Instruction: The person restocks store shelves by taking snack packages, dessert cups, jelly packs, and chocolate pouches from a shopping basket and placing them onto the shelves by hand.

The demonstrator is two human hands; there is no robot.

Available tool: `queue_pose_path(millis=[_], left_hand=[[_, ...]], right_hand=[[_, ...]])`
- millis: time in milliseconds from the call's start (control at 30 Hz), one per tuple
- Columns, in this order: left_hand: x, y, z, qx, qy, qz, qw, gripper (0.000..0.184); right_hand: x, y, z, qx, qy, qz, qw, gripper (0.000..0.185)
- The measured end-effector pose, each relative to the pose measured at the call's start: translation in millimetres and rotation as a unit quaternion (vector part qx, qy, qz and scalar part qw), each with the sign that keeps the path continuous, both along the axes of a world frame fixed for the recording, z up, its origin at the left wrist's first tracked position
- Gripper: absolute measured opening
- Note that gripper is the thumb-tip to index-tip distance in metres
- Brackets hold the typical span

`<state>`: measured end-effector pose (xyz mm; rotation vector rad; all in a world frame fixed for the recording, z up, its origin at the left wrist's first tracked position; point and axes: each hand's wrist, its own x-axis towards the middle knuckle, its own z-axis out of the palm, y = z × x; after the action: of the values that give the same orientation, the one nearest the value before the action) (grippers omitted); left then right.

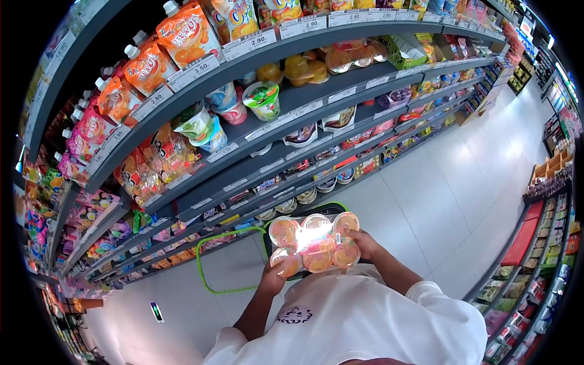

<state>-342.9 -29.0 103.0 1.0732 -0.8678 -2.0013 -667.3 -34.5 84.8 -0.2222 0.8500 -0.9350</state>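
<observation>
Both my hands hold a clear-wrapped multipack of jelly cups [317, 260] in front of my chest, with round orange and pink lids facing up. My left hand [274, 277] grips its lower left corner, and my right hand [364, 243] grips its right side. Light glares off the middle of the wrap, so the print there is washed out. Below the pack, a dark shopping basket [267, 244] with a green rim is partly hidden by it. A green handle loop [201, 267] sticks out to the left.
Curved shelves [292, 115] run across the front, with orange drink pouches [185, 35], jelly cups [261, 100] and yellow fruit cups [298, 70]. Price tags line their edges. A pale tiled floor [438, 182] stretches right, towards another shelf [523, 280] of packets.
</observation>
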Motion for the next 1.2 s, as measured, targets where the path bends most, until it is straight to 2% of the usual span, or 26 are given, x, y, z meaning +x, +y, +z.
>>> queue_pose_path(millis=[67, 100, 200, 267, 333, 433, 467, 500, 567, 800, 1000, 1200], left_hand=[[-2, -2, 3, 0.069, 0.091, 0.044, 0.992, 0.050], [-5, -3, 10, 0.067, 0.089, 0.045, 0.993, 0.050], [-19, -11, 40, 0.018, 0.032, 0.032, 0.999, 0.057], [-30, -20, 55, -0.066, -0.021, 0.005, 0.998, 0.063], [-43, -29, 69, -0.084, -0.031, -0.005, 0.996, 0.062], [-77, -40, 92, -0.100, -0.039, -0.010, 0.994, 0.061], [-93, -42, 109, -0.103, -0.064, -0.012, 0.993, 0.060], [-109, -43, 120, -0.107, -0.090, -0.014, 0.990, 0.060], [-135, -45, 125, -0.114, -0.092, -0.013, 0.989, 0.058], [-186, -39, 110, -0.074, -0.101, 0.071, 0.990, 0.049], [-221, -35, 107, 0.013, -0.089, 0.182, 0.979, 0.046], [-238, -34, 116, 0.019, -0.096, 0.195, 0.976, 0.046]], right_hand=[[-3, -2, 16, -0.009, -0.003, -0.006, 1.000, 0.057], [-7, -5, 31, -0.012, 0.000, -0.008, 1.000, 0.054], [-19, -19, 47, -0.031, 0.001, -0.017, 0.999, 0.051], [-31, -31, 53, -0.047, 0.002, -0.022, 0.999, 0.051], [-49, -46, 62, -0.078, 0.073, -0.014, 0.994, 0.050], [-83, -68, 86, -0.142, 0.063, 0.016, 0.988, 0.051], [-95, -73, 86, -0.131, 0.108, 0.011, 0.985, 0.048], [-107, -78, 91, -0.133, 0.103, 0.013, 0.986, 0.048], [-127, -83, 112, -0.192, 0.168, 0.024, 0.966, 0.045], [-171, -91, 151, -0.215, 0.215, 0.060, 0.951, 0.042], [-184, -95, 148, -0.209, 0.212, 0.073, 0.952, 0.047], [-196, -100, 145, -0.199, 0.214, 0.079, 0.953, 0.050]])
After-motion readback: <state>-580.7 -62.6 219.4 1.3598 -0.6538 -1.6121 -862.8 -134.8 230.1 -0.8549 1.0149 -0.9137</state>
